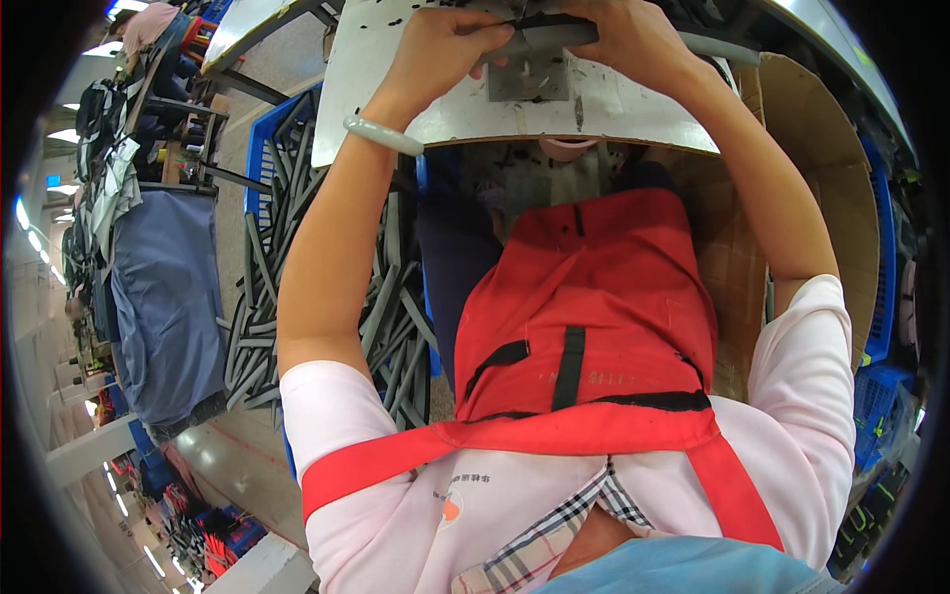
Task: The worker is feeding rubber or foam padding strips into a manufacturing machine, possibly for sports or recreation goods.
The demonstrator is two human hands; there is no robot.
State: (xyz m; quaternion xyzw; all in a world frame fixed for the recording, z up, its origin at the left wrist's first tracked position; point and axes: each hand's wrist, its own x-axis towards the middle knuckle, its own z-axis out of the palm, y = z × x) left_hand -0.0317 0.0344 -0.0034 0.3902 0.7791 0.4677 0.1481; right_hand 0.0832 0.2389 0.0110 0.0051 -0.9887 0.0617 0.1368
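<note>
A white tabletop [633, 109] stands in a workshop. On it, at its far edge, both hands press a dark grey strip [554, 35]: left hand [440, 49] and right hand [633, 35] fingers clamped on it. I judge an even, steady grip on both ends serves best.

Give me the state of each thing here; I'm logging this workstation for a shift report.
left hand: closed on the grey strip, pale bangle on its wrist
right hand: gripping the same strip
grey strip: held over the white worktable
white worktable: scattered with dark scraps
blue crate: heaped with loose grey strips
cardboard box: open
red apron: worn, tied at the waist
</note>
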